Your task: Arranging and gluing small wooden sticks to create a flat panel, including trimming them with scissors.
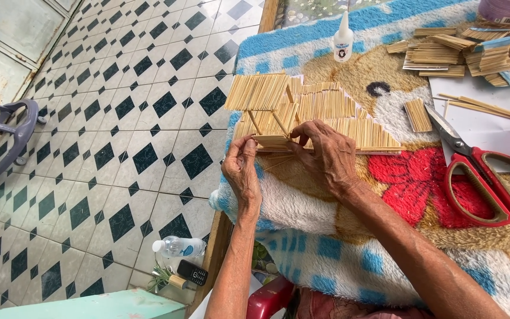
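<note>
Both hands — left hand (241,168) pinching, right hand (326,155) pressing — steady the pale stick-built model house (302,115) at the counter's left edge (222,230), where a slip could snap its thin posts or tip it floorward.

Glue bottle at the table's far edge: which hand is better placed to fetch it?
Probably the right hand: it rests on the stick model, on the side nearer the glue bottle. The left hand pinches the model's near-left corner, steadying it.
</note>
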